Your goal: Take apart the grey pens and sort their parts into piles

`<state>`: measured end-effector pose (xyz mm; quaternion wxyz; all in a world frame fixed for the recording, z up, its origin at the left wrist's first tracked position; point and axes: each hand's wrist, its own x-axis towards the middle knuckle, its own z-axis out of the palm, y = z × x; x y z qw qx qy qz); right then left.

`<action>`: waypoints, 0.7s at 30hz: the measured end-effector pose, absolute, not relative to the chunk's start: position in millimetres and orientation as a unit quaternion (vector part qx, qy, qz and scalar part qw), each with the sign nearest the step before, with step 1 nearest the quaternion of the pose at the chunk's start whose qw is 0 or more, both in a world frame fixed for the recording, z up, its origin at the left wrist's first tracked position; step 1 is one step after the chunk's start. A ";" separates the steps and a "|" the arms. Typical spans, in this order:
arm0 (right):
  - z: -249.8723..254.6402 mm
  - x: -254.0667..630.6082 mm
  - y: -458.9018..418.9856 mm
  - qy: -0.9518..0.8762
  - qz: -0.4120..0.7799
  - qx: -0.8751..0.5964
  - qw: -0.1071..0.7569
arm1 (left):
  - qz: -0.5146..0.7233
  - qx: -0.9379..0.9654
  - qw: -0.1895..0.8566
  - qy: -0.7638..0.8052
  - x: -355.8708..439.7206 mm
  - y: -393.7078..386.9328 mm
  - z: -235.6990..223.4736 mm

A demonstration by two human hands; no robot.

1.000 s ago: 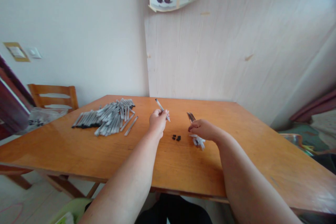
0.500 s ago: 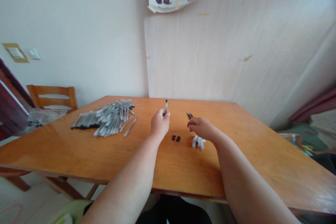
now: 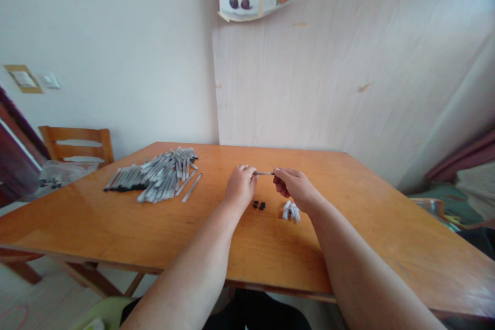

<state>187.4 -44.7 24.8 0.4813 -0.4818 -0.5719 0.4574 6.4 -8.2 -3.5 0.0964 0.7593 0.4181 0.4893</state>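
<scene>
My left hand (image 3: 240,186) is closed above the middle of the table, on a pen barrel that its fingers now almost wholly hide. Facing it, my right hand (image 3: 294,188) pinches one end of a thin dark pen refill (image 3: 265,173). The refill lies level between the two hands, its other end at my left fingertips. Whether that end is inside the barrel I cannot tell. Below the hands are several small black plugs (image 3: 262,206), and a small cluster of short whitish pieces (image 3: 291,212) lies under my right wrist.
A big heap of clear pens with black ends (image 3: 162,172) covers the left part of the wooden table (image 3: 185,232). Two single pens lie at its right side. Beyond the left edge are a wooden chair (image 3: 79,134) and a plastic bag (image 3: 58,172). A wall closes off the back.
My left hand has turned the upright pen barrel down toward the right. My right hand has lifted a refill from the table and brought it to the left hand.
</scene>
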 end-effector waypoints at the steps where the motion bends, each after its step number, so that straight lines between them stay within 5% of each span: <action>1: 23.8 187.3 -43.8 -0.565 0.466 -0.478 0.484 | 0.494 0.756 0.105 0.418 6.6 -8.6 -3.3; 8: 21.6 185.0 -40.7 -0.496 0.492 -0.470 0.539 | 0.609 0.633 0.164 0.449 14.4 -14.4 2.3; 15: 17.5 173.6 -45.4 -0.534 0.518 -0.422 0.518 | 0.569 0.450 0.618 0.303 25.1 -18.1 7.0; 21: 17.0 166.6 -47.2 -0.624 0.419 -0.442 0.490 | 0.581 0.369 0.678 0.258 22.6 -15.6 6.2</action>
